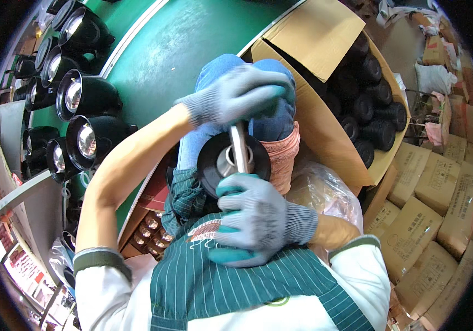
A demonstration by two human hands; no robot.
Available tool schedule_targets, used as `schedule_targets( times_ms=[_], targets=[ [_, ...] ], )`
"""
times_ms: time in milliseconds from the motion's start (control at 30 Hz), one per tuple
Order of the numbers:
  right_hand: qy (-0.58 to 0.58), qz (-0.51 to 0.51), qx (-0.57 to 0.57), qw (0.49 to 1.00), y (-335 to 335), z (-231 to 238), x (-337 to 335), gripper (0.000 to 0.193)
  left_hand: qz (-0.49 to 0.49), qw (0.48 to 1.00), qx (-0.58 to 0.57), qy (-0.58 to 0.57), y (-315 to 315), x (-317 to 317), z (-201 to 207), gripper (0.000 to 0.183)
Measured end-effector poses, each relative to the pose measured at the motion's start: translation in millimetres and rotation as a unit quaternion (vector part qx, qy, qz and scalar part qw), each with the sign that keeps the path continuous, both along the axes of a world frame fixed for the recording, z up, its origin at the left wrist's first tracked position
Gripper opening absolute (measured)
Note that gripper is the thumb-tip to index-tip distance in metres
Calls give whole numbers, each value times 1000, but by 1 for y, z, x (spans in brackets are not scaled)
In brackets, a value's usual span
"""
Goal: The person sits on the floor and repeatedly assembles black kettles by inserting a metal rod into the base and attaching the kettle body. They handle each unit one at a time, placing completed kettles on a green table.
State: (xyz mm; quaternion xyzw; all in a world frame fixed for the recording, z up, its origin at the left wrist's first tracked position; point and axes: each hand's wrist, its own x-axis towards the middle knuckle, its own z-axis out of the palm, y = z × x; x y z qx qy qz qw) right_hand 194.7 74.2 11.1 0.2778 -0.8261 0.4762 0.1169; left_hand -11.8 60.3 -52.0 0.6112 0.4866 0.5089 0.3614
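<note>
A round black part [207,165] with a pale metal collar [227,161] at its centre rests in my lap, partly hidden. Across it runs a shiny metal rod [239,148]. My right hand [258,218], in a grey knit glove with teal coating, is closed around the rod's near end. On the far side, my left hand [242,95], gloved alike, lies over my knees above the rod's far end. Its fingers are curled and somewhat blurred; what is under them is hidden.
Black shells with shiny insides [87,95] line the green work surface [175,41] at left. An open carton [302,129] of black round parts stands at right, near clear plastic [327,190] and stacked cartons [413,231]. Coppery parts [152,223] sit in a box beside my lap.
</note>
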Motion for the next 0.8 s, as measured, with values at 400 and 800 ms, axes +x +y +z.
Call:
schedule_targets(
  times_ms=[400, 800],
  targets=[
    [-22, -289, -31, 956, 1, -41, 31, 87, 245, 958, -147, 6, -55, -55, -19, 32],
    [-63, -280, 74, 955, 26, -20, 11, 72, 602, 716, -288, 205, -160, -84, -123, 59]
  ],
)
